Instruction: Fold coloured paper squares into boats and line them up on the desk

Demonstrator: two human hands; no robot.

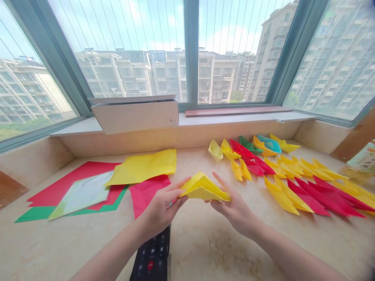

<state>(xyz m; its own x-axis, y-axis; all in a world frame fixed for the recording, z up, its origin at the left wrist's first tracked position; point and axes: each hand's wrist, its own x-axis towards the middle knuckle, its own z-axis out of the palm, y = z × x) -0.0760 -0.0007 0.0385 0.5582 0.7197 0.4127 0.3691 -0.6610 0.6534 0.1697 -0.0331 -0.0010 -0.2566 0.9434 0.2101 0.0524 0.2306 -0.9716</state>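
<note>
A folded yellow origami paper (202, 189) sits between my hands, its peak pointing up. My left hand (161, 208) grips its left end, and my right hand (234, 207) holds its right end with the fingers spread. To the left lie flat sheets: a yellow sheet (143, 168) over a creased red sheet (148, 193), with a red sheet (70, 183), a green sheet (38, 214) and a pale iridescent sheet (82, 193) nearby. Rows of folded paper boats (319, 195) in yellow, red, green and blue lie to the right.
The beige stone sill (205, 249) carries everything. A black remote control (152, 257) sits under my left wrist. A cardboard box (134, 117) stands on the ledge against the window (190, 50), beside a reddish board (237, 111). A patterned packet (361, 160) stands at the right edge.
</note>
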